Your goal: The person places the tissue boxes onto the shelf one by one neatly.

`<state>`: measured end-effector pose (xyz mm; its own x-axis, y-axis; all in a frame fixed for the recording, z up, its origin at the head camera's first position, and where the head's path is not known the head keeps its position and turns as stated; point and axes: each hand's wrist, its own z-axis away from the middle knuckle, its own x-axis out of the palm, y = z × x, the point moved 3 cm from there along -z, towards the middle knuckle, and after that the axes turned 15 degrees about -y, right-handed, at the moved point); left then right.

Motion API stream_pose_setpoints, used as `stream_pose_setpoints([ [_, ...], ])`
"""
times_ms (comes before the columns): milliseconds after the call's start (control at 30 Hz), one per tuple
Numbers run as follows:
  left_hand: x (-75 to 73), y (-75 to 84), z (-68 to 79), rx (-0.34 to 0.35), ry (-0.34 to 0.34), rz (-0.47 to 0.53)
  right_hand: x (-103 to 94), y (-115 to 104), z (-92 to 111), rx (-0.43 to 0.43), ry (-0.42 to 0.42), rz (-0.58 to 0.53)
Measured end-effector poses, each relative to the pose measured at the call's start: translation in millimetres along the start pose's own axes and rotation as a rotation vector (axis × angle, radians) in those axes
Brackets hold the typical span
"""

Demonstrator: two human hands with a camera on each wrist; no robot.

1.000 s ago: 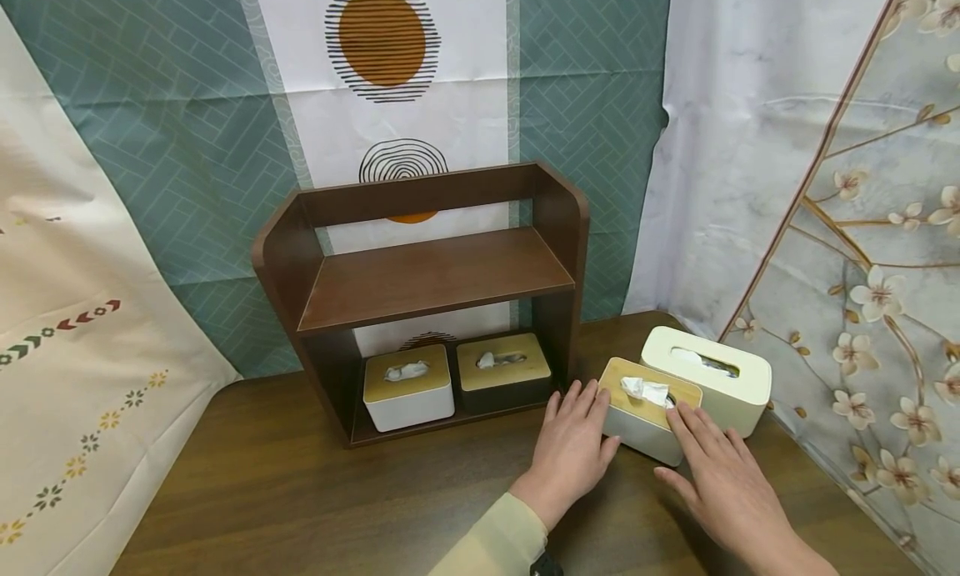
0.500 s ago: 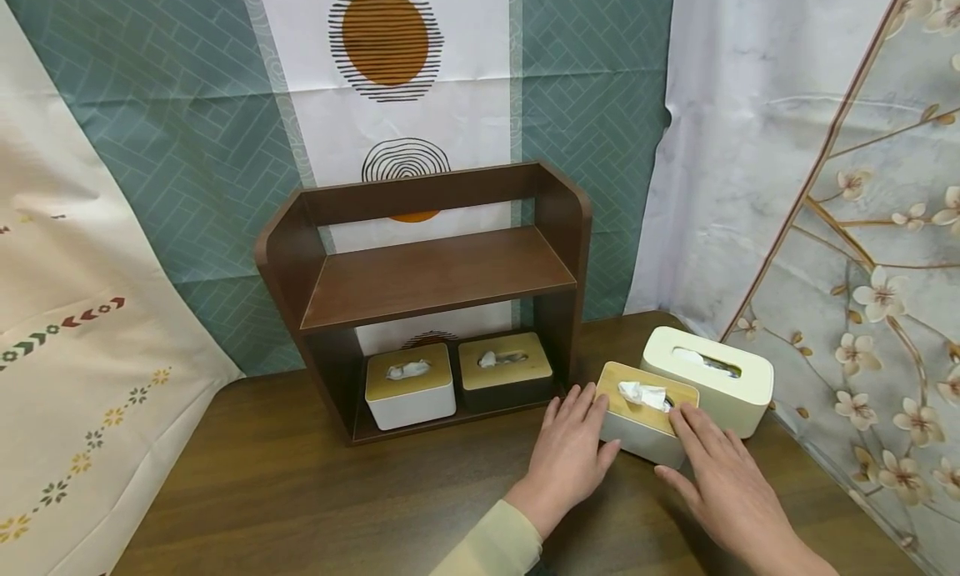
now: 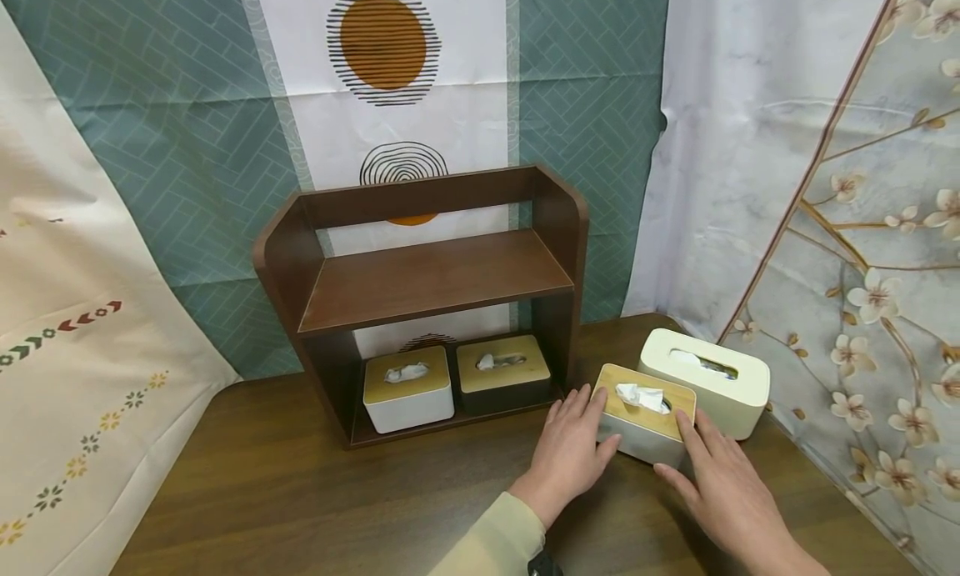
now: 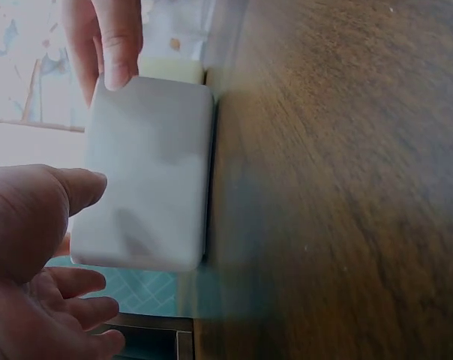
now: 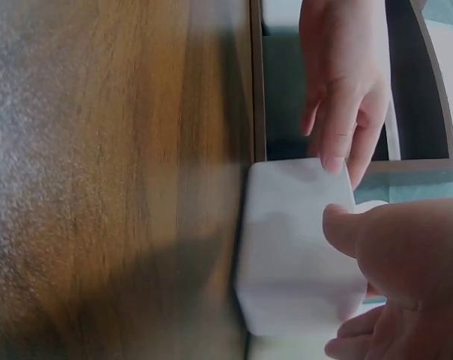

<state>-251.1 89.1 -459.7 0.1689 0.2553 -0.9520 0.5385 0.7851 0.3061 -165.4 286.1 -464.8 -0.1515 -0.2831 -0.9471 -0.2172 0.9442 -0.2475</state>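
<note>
A rectangular tissue box with smooth, pale grey-white walls and a flat, wood-coloured lid [image 3: 633, 413] stands on a dark brown wooden table [image 3: 337, 509], directly between the two hands. The left hand [image 3: 567, 455] lies at its left end and the right hand [image 3: 731, 484] at its right end. Both have fairly straight, relaxed fingers, with the thumb apart and towards the near long wall. Some right fingertips overlap the lid's right edge; whether every finger bears on the wall cannot be told.

The walls look stiff, perhaps plastic, so the tissue box should keep its shape under a squeeze and probably weighs little. Its matte, rounded sides may be somewhat slippery to dry fingertips, so flat, even pressure from both hands seems safer than a pinch. The best hold is likely low on the two short end walls, palms facing each other, thumbs steadying the near wall. The lid looks like a separate piece and could lift away if gripped alone. The crumpled white tissue [image 3: 637, 396] standing from its slot is soft and would tear or pull out, so it makes no handle.

Just beyond the right hand is a larger cream box with rounded corners [image 3: 738, 401], leaving little finger room on the far side. Beyond the left hand, a dark brown wooden shelf [image 3: 435, 280] holds a white box with a wood-coloured top [image 3: 411, 412] and a dark box with a similar top [image 3: 510, 394].
</note>
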Motion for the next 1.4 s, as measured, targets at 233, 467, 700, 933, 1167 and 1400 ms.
stream_pose_setpoints([
  [233,3.3,-1.0,-0.9,0.006,0.003,0.026,1.8,-2.0,0.0,0.031,-0.053,-0.027],
  [467,3.2,-0.8,2.1,0.021,0.018,0.036,4.8,-4.6,-1.1,0.043,-0.050,-0.052],
  [700,2.8,1.2,7.5,0.038,0.046,0.019,6.3,-5.5,-1.0,0.062,-0.036,-0.062],
  [933,2.0,3.1,12.1,0.023,0.038,0.040,4.8,-7.8,-0.7,0.085,-0.036,-0.071],
  [1167,-0.3,3.5,19.3,0.035,0.070,0.059,2.7,-10.9,-0.6,0.072,0.018,-0.082],
  [1400,-8.6,4.4,29.4,0.053,0.132,0.049,-4.2,-16.4,-0.4,0.061,0.079,-0.082],
])
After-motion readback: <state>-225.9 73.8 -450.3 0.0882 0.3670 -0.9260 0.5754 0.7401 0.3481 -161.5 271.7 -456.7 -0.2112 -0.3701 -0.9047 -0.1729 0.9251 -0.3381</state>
